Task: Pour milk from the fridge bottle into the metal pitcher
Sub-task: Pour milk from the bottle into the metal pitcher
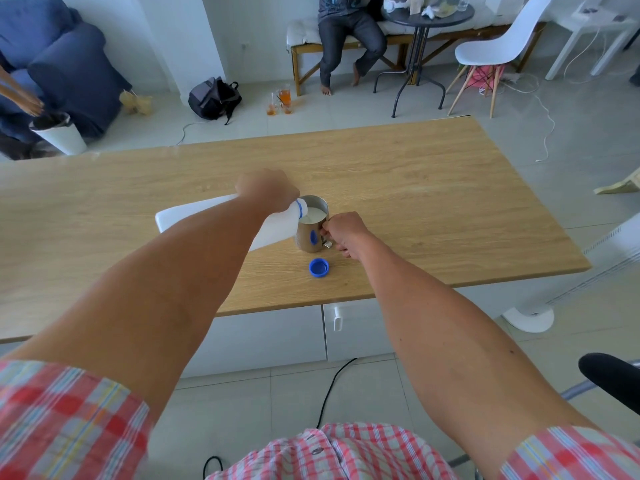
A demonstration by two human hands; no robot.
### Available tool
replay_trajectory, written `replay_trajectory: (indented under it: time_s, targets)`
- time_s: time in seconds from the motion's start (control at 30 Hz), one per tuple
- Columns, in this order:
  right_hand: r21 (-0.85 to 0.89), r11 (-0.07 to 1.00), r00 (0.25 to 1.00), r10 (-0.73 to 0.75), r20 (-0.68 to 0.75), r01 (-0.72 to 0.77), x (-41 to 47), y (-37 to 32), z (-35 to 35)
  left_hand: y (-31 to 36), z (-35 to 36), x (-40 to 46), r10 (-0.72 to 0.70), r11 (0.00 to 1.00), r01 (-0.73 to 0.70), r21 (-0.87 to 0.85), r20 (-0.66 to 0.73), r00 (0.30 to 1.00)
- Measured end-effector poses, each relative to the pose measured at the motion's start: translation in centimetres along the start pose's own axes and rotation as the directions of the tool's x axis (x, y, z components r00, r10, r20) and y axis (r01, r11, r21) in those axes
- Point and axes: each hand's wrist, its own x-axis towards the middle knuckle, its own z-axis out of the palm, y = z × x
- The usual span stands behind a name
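Observation:
A white plastic milk bottle lies tipped nearly flat above the wooden table, its open neck with a blue ring resting over the rim of the metal pitcher. My left hand grips the bottle near its neck from above. The pitcher stands upright on the table, and white milk fills it close to the top. My right hand holds the pitcher's handle on its right side. The bottle's blue cap lies on the table just in front of the pitcher.
The table's front edge runs above white cabinet doors. Beyond the table, a person sits on a bench; a backpack, glasses on the floor, a round black table and a white chair stand there.

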Motion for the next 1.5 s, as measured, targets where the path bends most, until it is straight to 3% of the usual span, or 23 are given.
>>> replay_trajectory:
  time_s: [0.23, 0.57, 0.73, 0.9, 1.2, 1.37, 1.5]
  targets:
    - [-0.026, 1.0, 1.0, 0.001, -0.013, -0.001, 0.0, 0.0, 0.0, -0.3, 0.0, -0.2, -0.013, 0.999, 0.013, -0.044, 0.002, 1.0]
    - [-0.035, 0.995, 0.991, -0.098, -0.096, 0.095, -1.3, 0.6, 0.3, -2.5, 2.6, -1.2, -0.132, 0.924, 0.119, -0.363, -0.009, 0.991]
    - [-0.117, 0.96, 0.937, -0.274, -0.219, 0.253, -2.7, 2.0, 0.7, -3.9, 3.6, -2.1, -0.195, 0.786, 0.14, -0.602, -0.026, 0.981]
    - [-0.257, 0.928, 0.847, -0.355, -0.396, 0.269, -6.1, 5.1, 2.3, -5.9, 3.3, -2.9, -0.316, 0.618, 0.129, -0.776, -0.095, 0.944]
    - [-0.528, 0.836, 0.914, -0.32, -0.248, 0.15, -5.7, 8.0, 5.8, -7.4, 5.1, -4.5, -0.504, 0.164, -0.054, -0.985, -0.13, 0.854]
    - [-0.582, 0.803, 0.906, -0.335, -0.26, 0.13, -4.6, 8.0, 6.5, -6.7, 7.5, -5.2, -0.54, 0.041, -0.119, -0.992, -0.122, 0.833]
    - [-0.529, 0.816, 0.884, -0.403, -0.236, 0.231, -5.1, 8.3, 6.9, -6.3, 8.5, -5.4, -0.566, 0.021, -0.123, -0.992, -0.113, 0.817]
